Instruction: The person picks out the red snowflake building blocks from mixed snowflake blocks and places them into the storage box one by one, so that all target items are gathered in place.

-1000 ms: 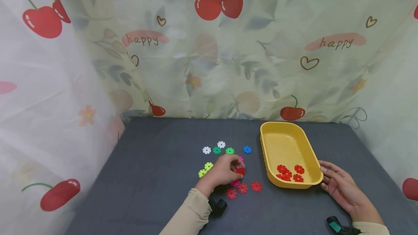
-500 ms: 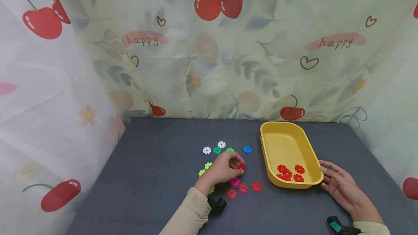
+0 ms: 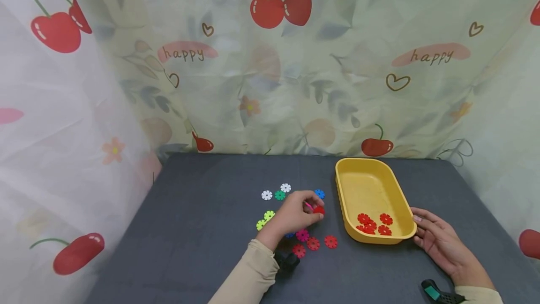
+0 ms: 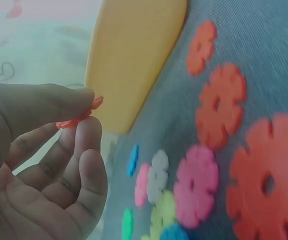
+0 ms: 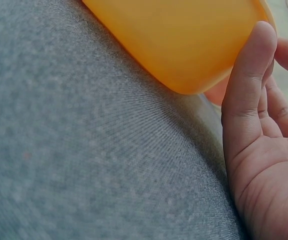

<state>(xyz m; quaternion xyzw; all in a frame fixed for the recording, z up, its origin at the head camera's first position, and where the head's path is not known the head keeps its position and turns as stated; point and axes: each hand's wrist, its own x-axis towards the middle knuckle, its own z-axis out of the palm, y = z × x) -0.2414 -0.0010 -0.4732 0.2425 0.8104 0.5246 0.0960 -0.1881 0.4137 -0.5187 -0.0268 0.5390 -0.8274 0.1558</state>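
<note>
My left hand (image 3: 295,215) pinches a red snowflake disc (image 3: 318,211) between thumb and fingers, raised over the tabletop; the left wrist view shows this red disc (image 4: 74,121) edge-on. Below and around the hand lie loose discs, among them a magenta disc (image 3: 302,235), a red disc (image 3: 331,241) and a blue disc (image 3: 319,193). To the right stands a yellow tray (image 3: 342,191) with several red discs (image 3: 386,219) at its near end. My right hand (image 3: 440,243) touches the tray's near right corner with thumb and fairly straight fingers. The right wrist view shows the thumb (image 5: 249,75) against its wall.
White discs (image 3: 266,195), a green disc (image 3: 280,195) and yellow-green discs (image 3: 269,215) lie left of the left hand on the dark grey tablecloth (image 3: 202,201). Printed curtains (image 3: 270,83) enclose the table. Each wrist carries a black strap (image 3: 440,293).
My left hand has shifted right and slightly away from me with the red disc, covering the light green disc and uncovering part of a blue one. My right hand and the tray stay put.
</note>
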